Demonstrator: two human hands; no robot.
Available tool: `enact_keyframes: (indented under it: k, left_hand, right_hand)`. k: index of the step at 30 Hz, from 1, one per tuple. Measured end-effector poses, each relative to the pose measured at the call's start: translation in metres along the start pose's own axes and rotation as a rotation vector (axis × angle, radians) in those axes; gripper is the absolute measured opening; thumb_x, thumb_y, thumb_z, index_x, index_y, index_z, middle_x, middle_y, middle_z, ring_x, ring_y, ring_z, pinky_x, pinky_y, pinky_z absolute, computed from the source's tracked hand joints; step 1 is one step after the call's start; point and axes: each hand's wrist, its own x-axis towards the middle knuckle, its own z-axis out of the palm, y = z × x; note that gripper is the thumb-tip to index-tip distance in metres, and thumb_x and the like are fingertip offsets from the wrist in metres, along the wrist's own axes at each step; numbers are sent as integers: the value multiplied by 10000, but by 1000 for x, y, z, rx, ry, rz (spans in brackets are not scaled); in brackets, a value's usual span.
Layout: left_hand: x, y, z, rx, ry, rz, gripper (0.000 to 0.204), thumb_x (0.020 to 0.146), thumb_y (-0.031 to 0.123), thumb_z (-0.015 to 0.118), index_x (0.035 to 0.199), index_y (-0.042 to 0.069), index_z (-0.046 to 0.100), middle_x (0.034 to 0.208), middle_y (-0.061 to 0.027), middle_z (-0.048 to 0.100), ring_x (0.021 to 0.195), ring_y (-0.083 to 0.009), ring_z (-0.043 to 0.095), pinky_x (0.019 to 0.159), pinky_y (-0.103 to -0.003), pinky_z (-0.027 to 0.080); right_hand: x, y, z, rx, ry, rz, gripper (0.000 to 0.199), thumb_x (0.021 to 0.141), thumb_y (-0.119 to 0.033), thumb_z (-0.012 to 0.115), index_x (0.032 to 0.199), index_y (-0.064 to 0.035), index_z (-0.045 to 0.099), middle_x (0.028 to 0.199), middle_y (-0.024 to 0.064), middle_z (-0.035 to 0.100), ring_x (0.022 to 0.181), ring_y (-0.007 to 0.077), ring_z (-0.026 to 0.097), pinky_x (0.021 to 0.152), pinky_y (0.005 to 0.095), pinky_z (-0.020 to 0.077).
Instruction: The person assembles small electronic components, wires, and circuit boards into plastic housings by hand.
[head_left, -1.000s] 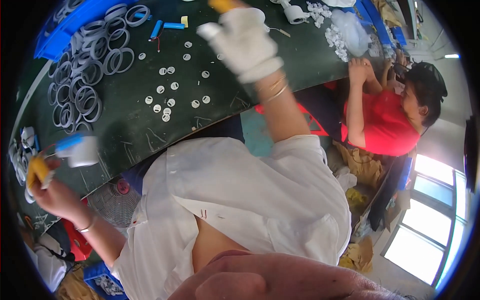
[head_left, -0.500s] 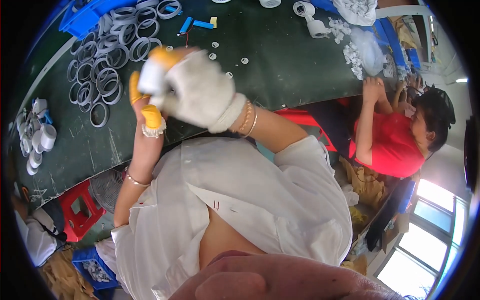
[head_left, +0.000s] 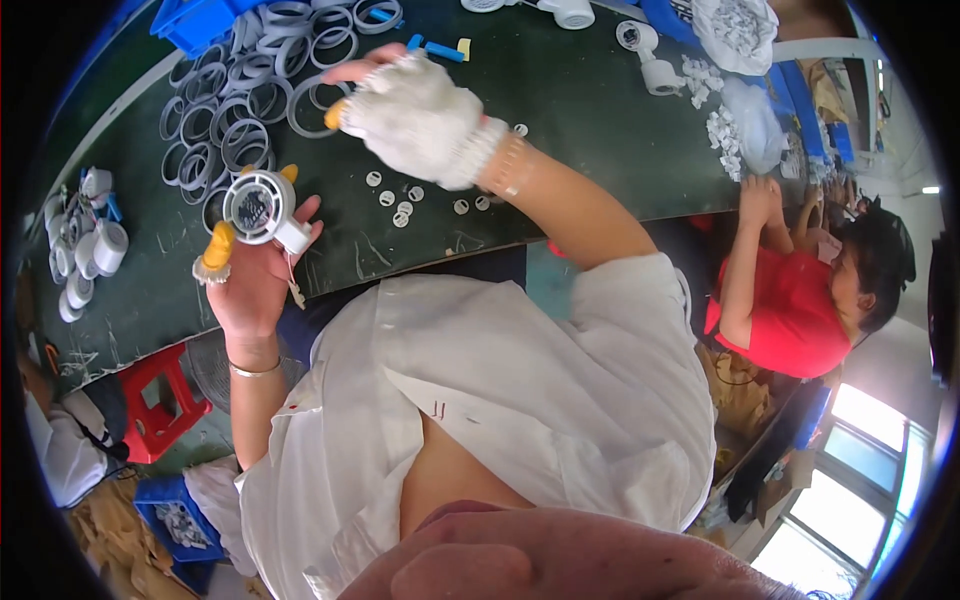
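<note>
My left hand [head_left: 252, 290] holds a small white round fan housing [head_left: 258, 207] with a dark centre and a short neck, face up in its fingers. Yellow covers sit on some of its fingertips, and a thin cord hangs beside the neck. My right hand [head_left: 405, 115], in a white knit glove with a yellow thumb tip, is over the table at the near edge of the ring pile. Its thumb and forefinger are apart beside a grey ring [head_left: 294, 112]; whether they touch it I cannot tell.
Many grey rings [head_left: 243, 140] lie heaped at the far left by a blue bin [head_left: 190, 25]. White round parts [head_left: 108, 248] cluster at the left edge. Small white discs [head_left: 402, 208] lie near the front edge. A person in red [head_left: 785, 315] sits at the right.
My hands were together around a blurred white part. Now they are apart: the left has come nearer with the fan housing, and the right has moved out to the rings. The view has shifted slightly.
</note>
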Motion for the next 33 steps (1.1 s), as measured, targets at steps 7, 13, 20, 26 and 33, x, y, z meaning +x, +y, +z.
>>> enact_keyframes:
  k: [7,13,20,26,33]
  left_hand:
    - [-2,3,21,904,-119,-29,691,779,133,783,1375,43,446,1267,-119,580,1069,-182,602,905,-312,500]
    - [10,7,55,1419,-366,262,587,658,40,780,1218,78,607,1166,-123,636,959,-262,654,818,-298,503]
    - [15,-14,44,653,79,-149,494,944,137,569,1410,98,411,1060,-66,638,784,-155,659,670,-273,563]
    - [18,-26,49,348,65,-121,741,942,582,431,1481,112,242,1314,-120,486,1088,-245,586,888,-401,539]
    - [9,-30,54,355,-25,-74,945,766,189,793,1498,135,198,1392,-118,434,1214,-279,523,935,-418,525]
  right_hand:
    - [-42,-13,-47,299,-69,164,91,653,-47,621,711,-94,674,1184,11,633,946,290,576,733,376,501]
    - [-49,-20,-48,442,-94,196,116,681,-34,592,765,-64,666,1165,20,643,939,309,570,750,400,504]
    - [-47,-40,-51,452,-113,323,123,845,-132,592,834,-54,686,992,122,677,765,312,578,724,383,507]
    - [-36,-65,-68,1506,-121,906,186,886,-149,599,837,27,629,712,68,673,567,92,583,562,259,471]
    - [-48,-58,-48,844,51,544,221,842,-248,689,855,-28,673,672,96,569,585,223,566,554,324,433]
